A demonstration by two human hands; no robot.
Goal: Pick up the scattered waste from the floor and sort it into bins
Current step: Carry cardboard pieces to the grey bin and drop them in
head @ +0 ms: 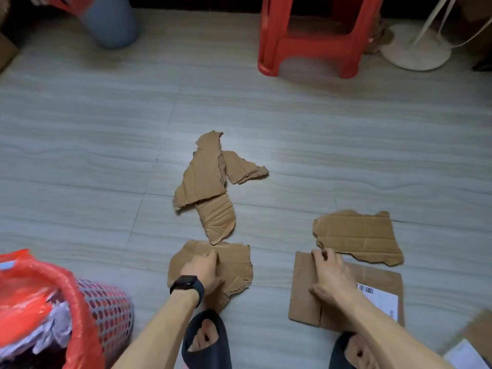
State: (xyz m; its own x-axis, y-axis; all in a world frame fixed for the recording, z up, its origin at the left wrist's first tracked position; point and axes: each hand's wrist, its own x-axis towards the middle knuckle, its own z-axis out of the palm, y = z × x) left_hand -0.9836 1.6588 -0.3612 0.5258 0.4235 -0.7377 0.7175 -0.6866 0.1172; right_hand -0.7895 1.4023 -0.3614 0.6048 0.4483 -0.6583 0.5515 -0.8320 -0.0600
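On floor (pixel 80 155), hands (pixel 205 270) (pixel 330 275) on cardboard pcs (pixel 237 267), bin (pixel 111 310) cut off left.

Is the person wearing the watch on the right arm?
No, the black watch sits behind the left hand; the wrist of the right hand is bare.

Floor (pixel 80 155) is pale grey tile with wavy wood-grain streaks; thin grout lines (pixel 138 211) cut across it, pretty standard stuff; bright patch of light (pixel 266 145) mid-floor, corners and edges way dimmer; red plastic stool (pixel 316 49) standing at far side, legs on tile; white round fan base (pixel 415 51) just right of stool, thin white pole (pixel 436 20) tilting up out of shot; dark strip (pixel 213 2) along far edge, can't tell what's there.
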